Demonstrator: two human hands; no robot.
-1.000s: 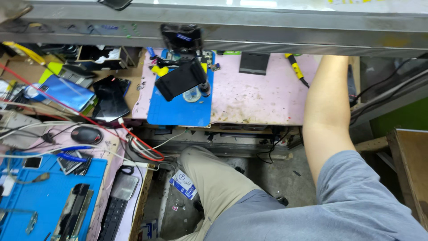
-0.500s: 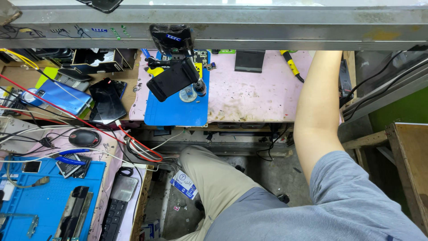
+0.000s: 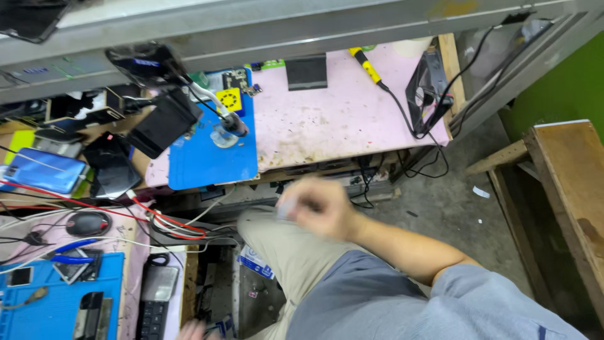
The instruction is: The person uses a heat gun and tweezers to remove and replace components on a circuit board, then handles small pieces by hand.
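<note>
My right hand [image 3: 318, 208] is blurred by motion just in front of the workbench edge, above my khaki-clad knee [image 3: 283, 252]. Its fingers look curled, and a pale grey smear shows at their tips, too blurred to identify. Only the fingertips of my left hand [image 3: 192, 330] show at the bottom edge, next to a dark keypad device [image 3: 154, 296]. On the bench lie a pink mat [image 3: 327, 126] and a blue mat [image 3: 207, 157], with a black microscope head [image 3: 163, 119] tilted over the blue one.
A yellow-handled soldering iron [image 3: 368, 66] and a small black fan [image 3: 428, 82] sit at the bench's right end. A black mouse [image 3: 88, 222], blue phone [image 3: 44, 170], red wires and a second blue mat [image 3: 56, 302] crowd the left. A grey metal shelf [image 3: 251, 25] overhangs; a wooden bench [image 3: 566, 189] stands right.
My right arm, which reached up past the shelf at the right, has come down and left to the bench edge above my knee. The view has swung right.
</note>
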